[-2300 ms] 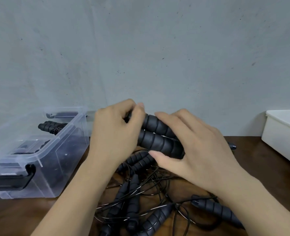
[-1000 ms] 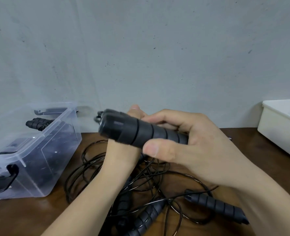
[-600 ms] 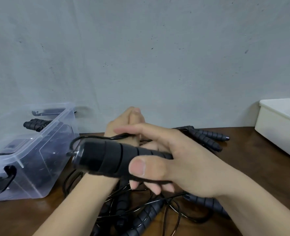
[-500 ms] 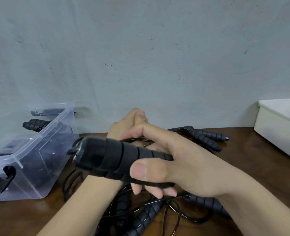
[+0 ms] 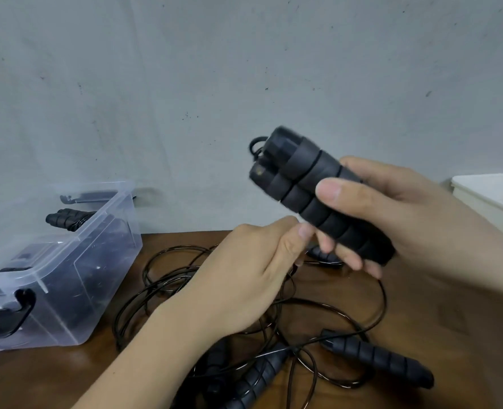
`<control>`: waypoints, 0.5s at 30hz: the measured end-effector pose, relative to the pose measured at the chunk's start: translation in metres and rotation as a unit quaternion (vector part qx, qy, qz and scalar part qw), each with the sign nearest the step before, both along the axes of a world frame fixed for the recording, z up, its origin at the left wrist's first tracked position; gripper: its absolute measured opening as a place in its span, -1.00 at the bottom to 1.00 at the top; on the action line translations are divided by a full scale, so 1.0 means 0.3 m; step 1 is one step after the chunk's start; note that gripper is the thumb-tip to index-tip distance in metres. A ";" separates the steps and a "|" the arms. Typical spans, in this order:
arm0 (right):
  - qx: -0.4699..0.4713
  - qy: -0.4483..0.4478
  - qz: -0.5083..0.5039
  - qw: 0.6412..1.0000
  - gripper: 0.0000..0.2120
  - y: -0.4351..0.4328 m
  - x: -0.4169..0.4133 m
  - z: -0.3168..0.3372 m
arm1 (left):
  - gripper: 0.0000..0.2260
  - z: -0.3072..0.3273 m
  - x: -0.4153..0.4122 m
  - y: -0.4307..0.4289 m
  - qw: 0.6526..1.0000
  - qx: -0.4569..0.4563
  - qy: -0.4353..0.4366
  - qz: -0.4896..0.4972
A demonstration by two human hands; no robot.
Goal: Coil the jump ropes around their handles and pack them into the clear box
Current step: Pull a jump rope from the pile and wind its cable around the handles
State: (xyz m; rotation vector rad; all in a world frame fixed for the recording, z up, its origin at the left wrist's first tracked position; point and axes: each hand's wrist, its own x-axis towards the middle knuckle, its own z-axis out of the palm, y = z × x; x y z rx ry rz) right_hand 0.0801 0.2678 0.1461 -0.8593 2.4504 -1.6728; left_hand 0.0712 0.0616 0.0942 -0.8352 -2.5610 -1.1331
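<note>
1. Jump rope handles (image 5: 312,187), held as a pair, now sit higher than half a second ago, tilted up-left above the table (image 5: 451,320), with our right hand (image 5: 406,219) wrapped around them.
2. Our left hand (image 5: 250,276), lately behind them, now pinches the cord (image 5: 383,290) just below.
3. We judge another wrap is starting; the clear box (image 5: 76,278) waits at left, with a coiled rope (image 5: 67,221) inside.

Your left hand (image 5: 244,276) and right hand (image 5: 415,225) are bare. Your left forearm (image 5: 156,358) and right forearm (image 5: 498,284) are bare too, uncovered as far as they are in view. Your fingers are slim and smooth. The right thumbnail (image 5: 328,191) is short, rounded and plain, and a nail (image 5: 304,231) on your left hand is trimmed short as well. Faint creases cross the knuckles of your left hand, and its wrist is narrow.
</note>
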 end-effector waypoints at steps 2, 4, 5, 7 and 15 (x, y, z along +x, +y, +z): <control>-0.020 0.048 -0.101 0.993 -0.52 0.011 -0.029 -0.012 | -0.63 0.006 0.007 -0.009 0.999 -0.019 0.023 -0.021; -0.003 0.069 -0.149 0.986 -0.51 0.004 -0.048 -0.027 | -0.64 0.007 -0.003 -0.034 0.998 -0.064 0.029 -0.002; 0.006 0.077 -0.162 0.984 -0.51 -0.011 -0.050 -0.034 | -0.66 0.010 -0.006 -0.050 0.996 -0.085 0.034 0.005; 0.018 0.096 -0.191 0.977 -0.52 -0.032 -0.067 -0.054 | -0.71 0.031 0.000 -0.076 0.993 -0.110 0.039 0.004; 0.051 0.185 -0.298 0.935 -0.59 -0.064 -0.117 -0.118 | -0.66 0.098 0.037 -0.139 0.998 -0.046 0.039 -0.007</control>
